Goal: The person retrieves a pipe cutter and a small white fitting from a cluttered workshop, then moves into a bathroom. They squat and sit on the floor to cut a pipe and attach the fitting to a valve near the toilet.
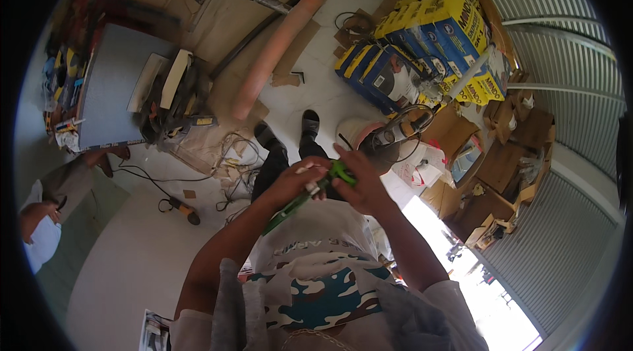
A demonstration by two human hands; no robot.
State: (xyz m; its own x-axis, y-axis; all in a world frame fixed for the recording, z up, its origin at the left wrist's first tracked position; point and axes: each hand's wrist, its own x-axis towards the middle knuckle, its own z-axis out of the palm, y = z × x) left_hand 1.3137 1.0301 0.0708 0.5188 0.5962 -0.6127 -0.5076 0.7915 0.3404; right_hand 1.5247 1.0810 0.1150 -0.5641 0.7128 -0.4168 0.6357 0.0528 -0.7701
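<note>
In front of my waist, both hands are closed around a long green tool (283, 218) whose exact kind I cannot make out. My left hand (302, 178) grips it near the middle, with a small whitish piece showing by the fingers. My right hand (361, 183) holds its upper green end, the index finger stretched out. The tool slants down to the left, past my left wrist. Fingers hide much of it.
Stacked yellow and blue bags (455, 11) stand far right, near a mixing tool (399, 128). Open cardboard boxes (494, 166) lie right. A pink roll (273, 54) and loose cables (142, 176) are on the floor. Left are a grey-topped table (119, 74) and another person (43, 226).
</note>
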